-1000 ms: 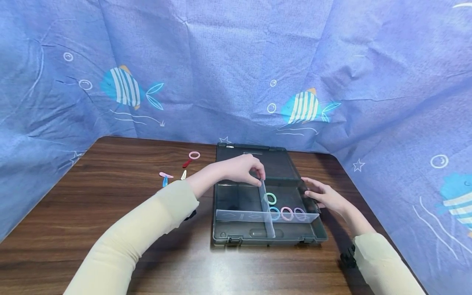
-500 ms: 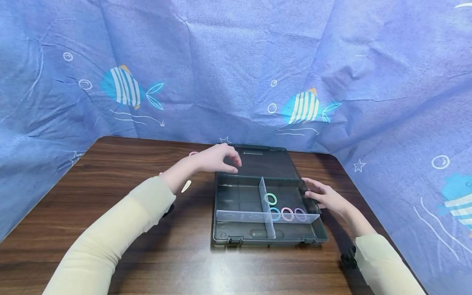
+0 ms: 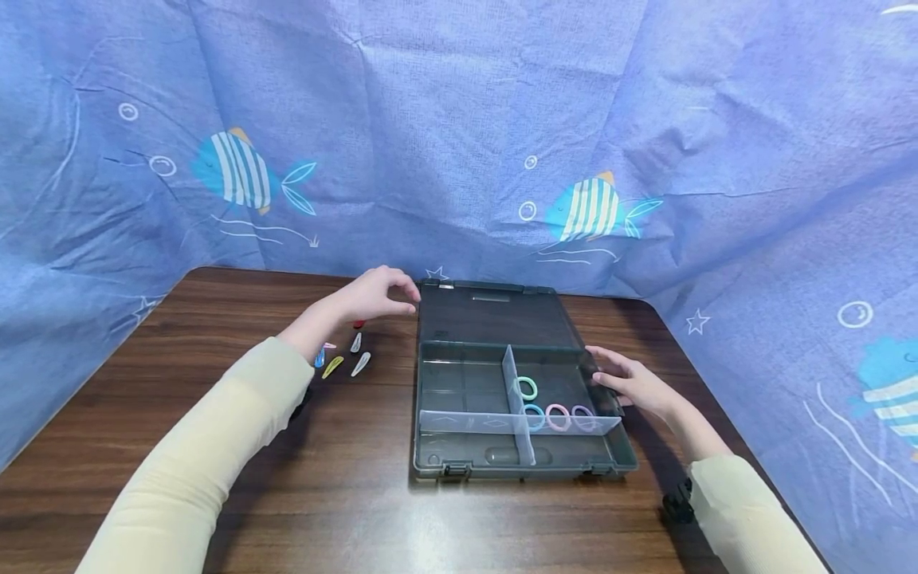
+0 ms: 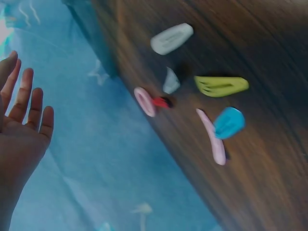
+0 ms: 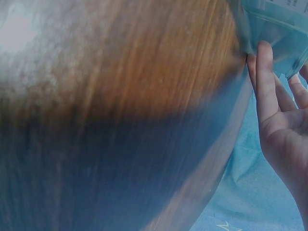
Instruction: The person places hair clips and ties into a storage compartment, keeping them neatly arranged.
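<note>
My left hand (image 3: 376, 293) hovers at the back of the table, fingers loosely bent around nothing, just left of the open lid of a dark see-through storage box (image 3: 459, 470). Below it in the left wrist view lie a pink hair tie (image 4: 145, 102) and a red hair clip (image 4: 161, 102); the hand hides the tie in the head view. With my right hand (image 3: 634, 387) I hold the box's right side, thumb over the rim. The back right compartment contains green (image 3: 527, 388), blue (image 3: 534, 417), pink (image 3: 557, 417) and purple (image 3: 583, 418) hair ties.
More snap hair clips lie left of the box: white (image 3: 361, 364), grey (image 3: 356, 343), yellow (image 3: 333, 367), blue (image 4: 230, 122) and pink (image 4: 211, 137). Pale dividers (image 3: 466, 421) split the box. A blue fish-print curtain (image 3: 459, 159) hangs behind the wooden table (image 3: 344, 494).
My left hand has left the divider inside the box and moved left past the lid towards the pink hair tie and red clip. My right hand and the box have stayed still.
</note>
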Available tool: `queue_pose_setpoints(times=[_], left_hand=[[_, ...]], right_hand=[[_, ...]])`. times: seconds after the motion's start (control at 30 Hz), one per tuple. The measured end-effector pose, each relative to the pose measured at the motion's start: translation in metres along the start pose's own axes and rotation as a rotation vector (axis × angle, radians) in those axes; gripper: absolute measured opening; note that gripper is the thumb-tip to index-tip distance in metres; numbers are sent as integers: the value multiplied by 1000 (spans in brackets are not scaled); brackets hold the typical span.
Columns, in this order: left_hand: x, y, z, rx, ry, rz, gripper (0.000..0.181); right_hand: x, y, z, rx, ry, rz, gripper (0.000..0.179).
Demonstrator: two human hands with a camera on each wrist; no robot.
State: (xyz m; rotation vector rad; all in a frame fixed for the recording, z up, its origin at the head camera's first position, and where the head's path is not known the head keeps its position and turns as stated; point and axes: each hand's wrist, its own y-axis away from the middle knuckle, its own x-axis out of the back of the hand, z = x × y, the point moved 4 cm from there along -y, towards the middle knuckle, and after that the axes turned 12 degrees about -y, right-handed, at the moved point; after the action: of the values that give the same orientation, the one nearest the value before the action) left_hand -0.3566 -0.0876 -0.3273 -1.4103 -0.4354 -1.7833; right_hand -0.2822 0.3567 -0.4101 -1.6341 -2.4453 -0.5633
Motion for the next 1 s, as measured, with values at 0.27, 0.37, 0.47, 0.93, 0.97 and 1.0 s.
queue_pose_setpoints(times=[0.27,0.37,0.47,0.93,0.97,1.0], left_hand=[[-8,8,-39,122,29,20,18],[-12,11,-50,157,27,25,18],[-15,13,-59,174,12,32,18],[-35,17,-86,277,-69,40,25],[-37,17,-89,289,-71,33,25],[-38,17,-91,302,-74,26,26]], right_hand=[[0,-1,0,22,2,2,62],[-1,-1,-1,33,-5,-6,62],[-1,-2,0,27,-23,-8,62],[-1,0,-2,28,-32,-20,62],[-1,0,-2,27,-34,-18,62],[-1,0,-1,24,-37,-17,62]])
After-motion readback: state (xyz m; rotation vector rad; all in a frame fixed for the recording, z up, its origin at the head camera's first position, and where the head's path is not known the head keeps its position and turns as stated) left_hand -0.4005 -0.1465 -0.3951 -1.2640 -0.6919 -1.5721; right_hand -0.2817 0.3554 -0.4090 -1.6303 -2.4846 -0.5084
